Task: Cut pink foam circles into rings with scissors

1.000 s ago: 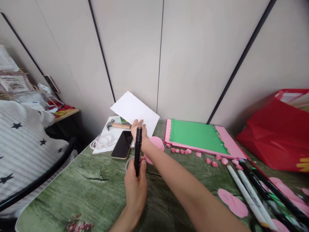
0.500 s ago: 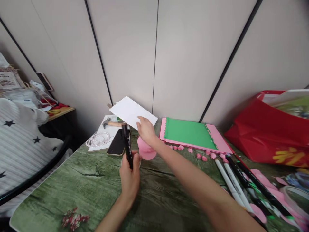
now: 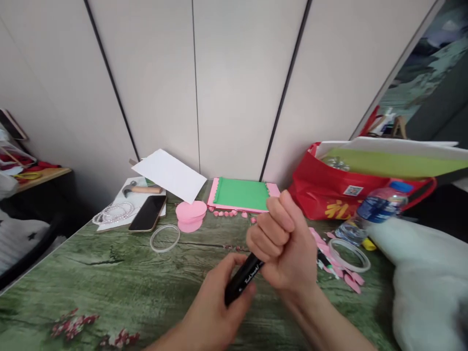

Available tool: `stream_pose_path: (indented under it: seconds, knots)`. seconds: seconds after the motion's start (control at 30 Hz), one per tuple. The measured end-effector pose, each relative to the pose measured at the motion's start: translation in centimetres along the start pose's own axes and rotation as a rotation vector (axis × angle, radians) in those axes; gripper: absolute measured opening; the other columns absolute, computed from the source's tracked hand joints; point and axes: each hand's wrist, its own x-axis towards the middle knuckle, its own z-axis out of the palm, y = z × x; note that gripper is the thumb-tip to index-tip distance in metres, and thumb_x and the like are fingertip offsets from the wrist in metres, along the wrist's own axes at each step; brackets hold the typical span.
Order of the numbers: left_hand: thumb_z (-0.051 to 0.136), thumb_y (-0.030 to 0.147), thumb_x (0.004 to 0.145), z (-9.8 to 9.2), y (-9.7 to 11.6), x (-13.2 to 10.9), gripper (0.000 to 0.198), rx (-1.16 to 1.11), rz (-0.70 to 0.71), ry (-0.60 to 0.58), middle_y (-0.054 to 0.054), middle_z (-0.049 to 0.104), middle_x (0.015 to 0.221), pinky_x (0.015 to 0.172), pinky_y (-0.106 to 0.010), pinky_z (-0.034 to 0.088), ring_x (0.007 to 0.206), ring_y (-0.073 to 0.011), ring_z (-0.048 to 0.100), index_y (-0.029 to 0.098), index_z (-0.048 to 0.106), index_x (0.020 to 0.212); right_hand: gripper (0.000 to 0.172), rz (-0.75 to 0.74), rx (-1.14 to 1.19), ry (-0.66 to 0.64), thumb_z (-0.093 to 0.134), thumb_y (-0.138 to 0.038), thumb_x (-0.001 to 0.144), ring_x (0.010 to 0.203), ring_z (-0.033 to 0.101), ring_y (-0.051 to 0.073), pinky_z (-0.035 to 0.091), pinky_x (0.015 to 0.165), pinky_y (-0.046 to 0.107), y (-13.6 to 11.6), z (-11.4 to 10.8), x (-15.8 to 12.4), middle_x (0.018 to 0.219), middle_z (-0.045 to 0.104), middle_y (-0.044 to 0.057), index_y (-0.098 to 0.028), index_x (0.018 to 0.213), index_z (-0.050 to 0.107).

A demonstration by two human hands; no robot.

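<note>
Within both closed grips [image 3: 214, 302] [image 3: 288, 248], black marker [image 3: 244, 280]

Black marker [image 3: 243, 279], bright green sheet [image 3: 241, 194], wood-grained dark green table [image 3: 146, 278]

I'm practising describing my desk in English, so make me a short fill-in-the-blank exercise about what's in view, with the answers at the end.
1. The left hand and right hand both grip a marker whose barrel is ____.
2. The bottle beside the red bag has a ____ cap.
3. The sheet lying on the pink paper is ____.
4. The hammer has a handle made of ____.

Missing words: black; blue; green; wood.
</note>
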Motion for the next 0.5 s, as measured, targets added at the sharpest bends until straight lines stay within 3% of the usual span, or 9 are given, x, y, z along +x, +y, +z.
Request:
stream_pose_path:
  seconds: [0.07, 0.2, 0.3, 0.37, 0.43, 0.5]
  knots:
    - [0.051, 0.016, 0.068, 0.9, 0.2, 0.5, 0.028, 0.195, 0.111, 0.160, 0.005, 0.048, 0.052, 0.050, -0.022, 0.035, 0.049, -0.0128, 0.045, 0.021, 0.054, 0.095, 0.050, -0.180, -0.058, 0.090, 0.039, -0.041, 0.089, 0.029, 0.005, 0.006, 0.015, 0.027, 0.016, -0.7, 1.1, -1.8, 0.037, 0.012, -0.011, -0.021, 0.047, 0.022]
    - [0.047, 0.009, 0.066, 1.8, 1.0, 2.1, 0.042, 0.352, 0.166, 0.196, 0.009, 0.047, 0.045, 0.045, -0.021, 0.030, 0.041, -0.0121, 0.041, 0.020, 0.048, 0.106, 0.051, -0.418, -0.147, 0.100, 0.041, -0.037, 0.089, 0.032, 0.012, 0.007, 0.021, 0.033, 0.020, -1.4, 1.9, -4.1, 0.036, 0.016, -0.009, -0.019, 0.045, 0.021]
    - [0.047, 0.008, 0.067, 2.9, 2.6, 1.7, 0.034, 0.258, 0.240, 0.046, 0.003, 0.060, 0.059, 0.056, -0.023, 0.040, 0.055, -0.0143, 0.053, 0.019, 0.052, 0.099, 0.048, -0.385, -0.088, 0.037, 0.043, -0.033, 0.087, 0.032, 0.011, 0.006, 0.017, 0.032, 0.019, -2.9, 1.2, -4.4, 0.037, 0.015, -0.009, -0.019, 0.046, 0.022]
    - [0.048, 0.013, 0.073, 3.7, 3.6, 0.7, 0.018, 0.124, 0.215, -0.115, -0.002, 0.065, 0.079, 0.065, -0.025, 0.044, 0.072, -0.0163, 0.058, 0.017, 0.057, 0.088, 0.046, -0.265, -0.032, -0.091, 0.042, -0.031, 0.087, 0.030, 0.008, 0.005, 0.011, 0.029, 0.018, -4.1, 0.7, -4.6, 0.037, 0.014, -0.009, -0.020, 0.047, 0.021]
    - [0.049, 0.016, 0.075, 4.5, 4.0, -0.2, 0.016, 0.042, 0.161, -0.251, -0.004, 0.065, 0.082, 0.064, -0.024, 0.045, 0.072, -0.0160, 0.058, 0.015, 0.058, 0.088, 0.044, -0.187, 0.016, -0.204, 0.039, -0.030, 0.087, 0.028, 0.006, 0.004, 0.008, 0.026, 0.016, -4.7, 0.5, -4.9, 0.036, 0.012, -0.010, -0.020, 0.048, 0.021]
    - [0.051, 0.015, 0.075, 5.0, 3.8, -0.3, 0.018, 0.029, 0.166, -0.246, -0.003, 0.064, 0.079, 0.063, -0.025, 0.045, 0.069, -0.0155, 0.057, 0.015, 0.058, 0.090, 0.044, -0.204, -0.017, -0.202, 0.039, -0.035, 0.087, 0.028, 0.008, 0.005, 0.012, 0.026, 0.016, -4.2, 0.4, -5.2, 0.036, 0.013, -0.011, -0.020, 0.049, 0.021]
